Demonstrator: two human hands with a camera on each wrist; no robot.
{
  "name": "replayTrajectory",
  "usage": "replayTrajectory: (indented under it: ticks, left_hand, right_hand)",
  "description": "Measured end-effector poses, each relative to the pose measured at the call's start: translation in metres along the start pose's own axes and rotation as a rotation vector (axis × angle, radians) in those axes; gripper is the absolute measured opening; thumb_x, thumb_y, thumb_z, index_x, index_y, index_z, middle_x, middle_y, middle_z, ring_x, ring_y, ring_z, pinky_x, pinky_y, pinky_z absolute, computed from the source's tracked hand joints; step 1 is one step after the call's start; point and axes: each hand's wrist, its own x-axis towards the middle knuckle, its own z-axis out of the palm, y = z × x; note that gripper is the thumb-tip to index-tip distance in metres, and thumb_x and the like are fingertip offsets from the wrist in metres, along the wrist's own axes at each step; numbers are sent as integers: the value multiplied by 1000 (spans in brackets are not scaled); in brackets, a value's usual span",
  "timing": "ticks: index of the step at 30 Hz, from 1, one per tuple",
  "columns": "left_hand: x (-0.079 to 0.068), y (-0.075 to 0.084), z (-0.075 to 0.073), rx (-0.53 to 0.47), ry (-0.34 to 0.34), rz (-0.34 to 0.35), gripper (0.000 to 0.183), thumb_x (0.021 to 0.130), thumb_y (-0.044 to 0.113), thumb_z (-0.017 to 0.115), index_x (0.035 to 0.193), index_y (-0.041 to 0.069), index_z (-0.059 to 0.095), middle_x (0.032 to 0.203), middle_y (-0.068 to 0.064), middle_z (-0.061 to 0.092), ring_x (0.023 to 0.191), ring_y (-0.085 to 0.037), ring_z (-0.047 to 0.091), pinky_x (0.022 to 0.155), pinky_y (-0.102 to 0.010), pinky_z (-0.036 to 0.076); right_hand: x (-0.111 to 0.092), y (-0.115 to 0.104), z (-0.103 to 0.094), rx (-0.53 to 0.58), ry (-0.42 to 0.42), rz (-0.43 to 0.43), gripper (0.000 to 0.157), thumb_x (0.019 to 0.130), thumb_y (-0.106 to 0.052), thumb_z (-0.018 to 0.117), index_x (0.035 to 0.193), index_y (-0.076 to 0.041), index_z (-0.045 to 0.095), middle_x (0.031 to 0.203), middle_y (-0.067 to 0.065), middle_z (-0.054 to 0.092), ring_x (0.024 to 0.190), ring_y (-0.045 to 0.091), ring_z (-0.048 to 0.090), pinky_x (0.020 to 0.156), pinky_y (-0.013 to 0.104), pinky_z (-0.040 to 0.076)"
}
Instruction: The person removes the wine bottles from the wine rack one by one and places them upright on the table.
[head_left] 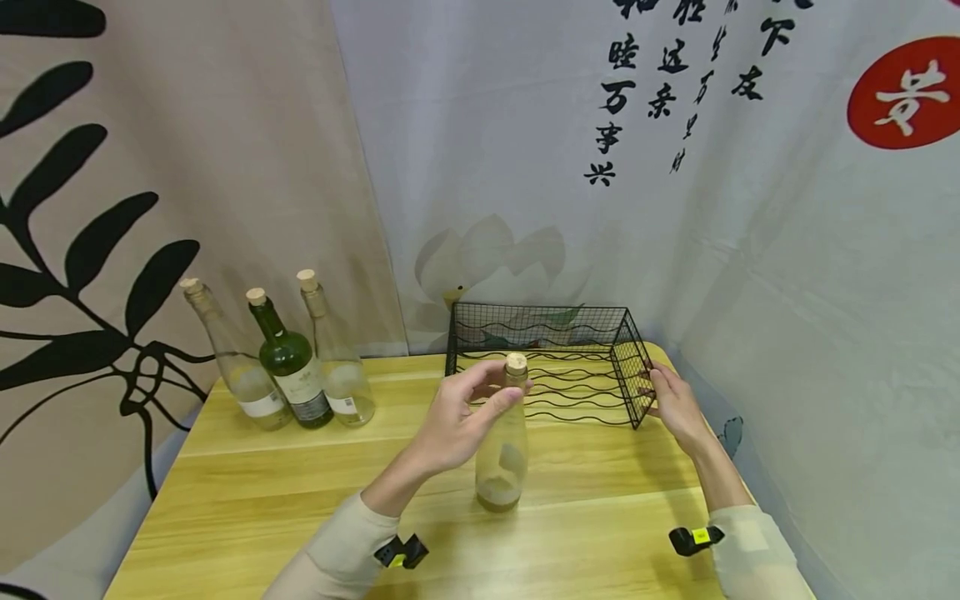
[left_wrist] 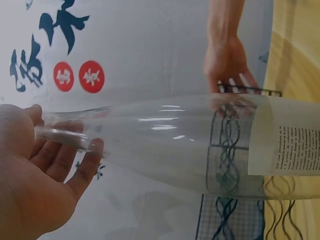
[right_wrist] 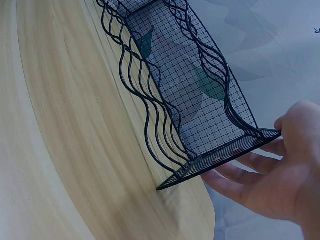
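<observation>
My left hand grips the neck of a clear glass bottle between thumb and fingers. A cork tops this bottle, which stands nearly upright in front of a black wire wine rack. In the left wrist view, the pale label on the bottle shows, and the rack appears through the glass. At the rack's right end, my right hand holds the mesh side panel. Its thumb is by the panel's edge and its fingers lie along the outer face, partly visible through the mesh.
Toward the table's left back stand three corked bottles: a clear one, a green one and another clear one. The wooden table meets a printed curtain behind the rack.
</observation>
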Motion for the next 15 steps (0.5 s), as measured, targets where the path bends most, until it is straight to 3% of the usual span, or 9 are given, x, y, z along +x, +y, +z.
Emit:
replayTrajectory:
  ticks: [9,15]
  left_hand:
    - [-4,7,-29,71,59,-59,28,113,6,68,141,7,72,123,-14,85,111,-24,83,92,-28,69]
    - [-9,7,-47,117,107,-87,28,113,8,69,141,9,73,126,-13,84,112,-23,82,97,-27,68]
  right_hand:
    - [2,0,0,8,-4,1,74,125,-49,20,182,-3,9,185,35,16,161,61,40,124,73,51]
    - [2,2,0,7,-2,-4,75,125,-49,21,181,-2,9,185,35,17,160,61,41,123,73,52]
